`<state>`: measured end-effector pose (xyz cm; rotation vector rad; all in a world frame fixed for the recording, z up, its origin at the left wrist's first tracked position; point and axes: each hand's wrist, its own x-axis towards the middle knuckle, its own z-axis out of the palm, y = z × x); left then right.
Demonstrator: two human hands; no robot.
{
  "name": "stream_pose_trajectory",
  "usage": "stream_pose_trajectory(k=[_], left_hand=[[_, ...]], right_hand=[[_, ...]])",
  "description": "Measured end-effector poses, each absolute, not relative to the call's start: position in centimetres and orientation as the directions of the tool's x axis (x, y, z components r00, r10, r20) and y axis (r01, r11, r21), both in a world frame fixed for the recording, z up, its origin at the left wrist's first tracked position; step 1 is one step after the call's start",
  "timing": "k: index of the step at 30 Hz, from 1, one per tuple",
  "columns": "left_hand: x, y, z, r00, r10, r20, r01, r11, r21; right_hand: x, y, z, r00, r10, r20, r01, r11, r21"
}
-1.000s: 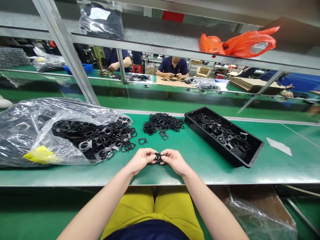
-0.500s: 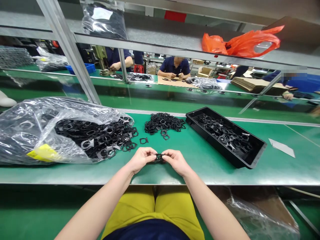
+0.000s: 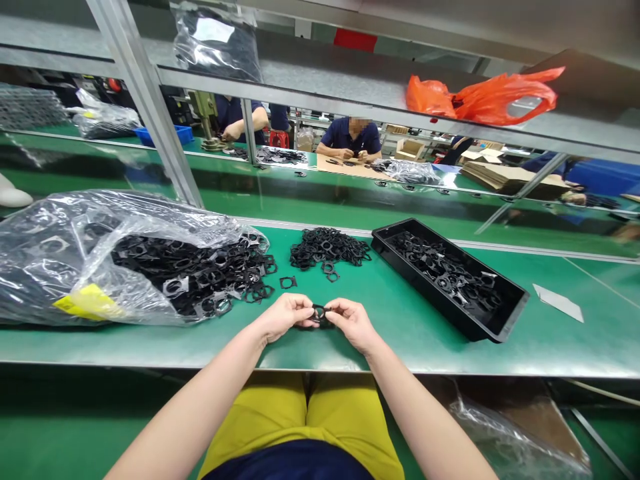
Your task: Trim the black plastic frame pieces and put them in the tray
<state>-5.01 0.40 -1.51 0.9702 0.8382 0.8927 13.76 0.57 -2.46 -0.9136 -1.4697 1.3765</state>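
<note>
Between my two hands is a small black ring-shaped plastic part (image 3: pixel 319 313), held just above the green bench near its front edge. My left hand (image 3: pixel 286 316) pinches its left side with thumb and fingers. On its other side, my right hand (image 3: pixel 353 323) is closed on the part in the same way. Beyond my hands lies a pile of black ring parts (image 3: pixel 330 247). A single flat square frame with a round hole (image 3: pixel 288 283) rests on the bench beyond my left hand. Whether the held part is one piece or two pressed together, I cannot tell.
A clear plastic bag (image 3: pixel 60 267) at left spills many black frames (image 3: pixel 215 273). To the right stands a black tray (image 3: pixel 425 290) of similar parts, with a white card (image 3: pixel 558 303) beyond it. An orange bag (image 3: pixel 505 97) sits on the shelf. Co-workers sit behind the bench.
The part in my hands has tilted, so its round opening shows more. My hands have hardly moved. The view has shifted slightly.
</note>
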Motion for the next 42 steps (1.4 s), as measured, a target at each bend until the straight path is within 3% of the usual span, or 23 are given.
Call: stream_pose_trajectory(k=[12,21,27,35,42], left_hand=[[-4.6,0.5,-1.6,0.357,0.918,-0.175,-0.350,0.305,0.886],[-4.7,0.2,-1.4,0.473,0.862,-0.180,-0.360,0.376,0.854],[-4.4,0.3,-1.6,0.398,0.903,-0.160,-0.363,0.315,0.877],[-4.1,0.3,-2.0,0.280,0.955,-0.099,-0.190,0.156,0.969],[-3.0,0.0,-1.7,0.216,0.976,-0.023,-0.013,0.026,1.000]], right_hand=[[13.6,0.7,-3.0,-0.307,0.950,0.054,-0.171,0.001,-0.985],[13.5,0.5,-2.4,-0.367,0.930,0.008,-0.290,-0.106,-0.951],[13.6,0.5,-2.2,-0.360,0.933,0.010,-0.334,-0.119,-0.935],[13.8,0.6,-2.7,-0.313,0.950,0.016,-0.283,-0.077,-0.956],[13.1,0.6,-3.4,-0.199,0.977,0.072,-0.141,0.045,-0.989]])
